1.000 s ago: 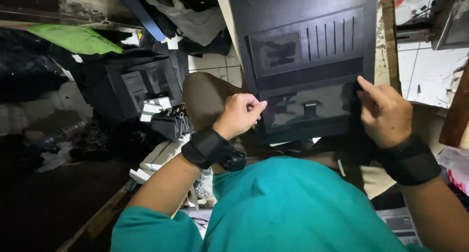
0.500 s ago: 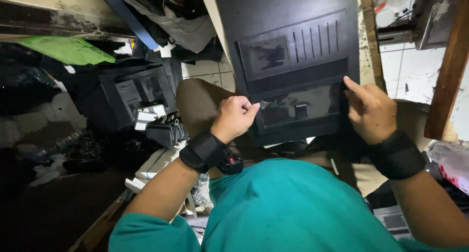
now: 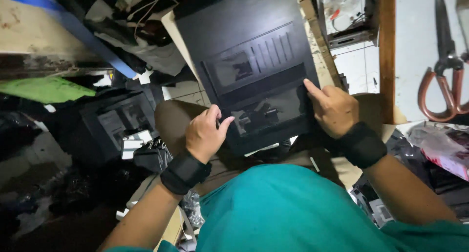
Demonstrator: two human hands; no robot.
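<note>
Black panel (image 3: 254, 71) propped on lap, leaning away; left hand (image 3: 204, 134) fingertips pinch its lower left edge, right hand (image 3: 333, 108) grip closed on right edge: risk—loose small latch part (image 3: 254, 116) drops among the clutter if panel tilts.

Counts, head view.

Hands: two, a left hand (image 3: 204, 134) and a right hand (image 3: 333, 108), both on the same panel.

Black wrist straps: two, one on the left wrist (image 3: 184, 172), one on the right wrist (image 3: 361, 144).

Large black panels held on the lap: one (image 3: 254, 61). Raised slats on its face: five, side by side. Recessed windows in it: two, an upper and a lower.

Scissors: one pair (image 3: 447, 68), brown handles, at the far right.

Black machines on the floor at left: one (image 3: 115, 125).

Green sheets: one (image 3: 44, 89). Blue bars: one (image 3: 73, 32).

Smaller clutter in the dark at left: too blurred to count.
</note>
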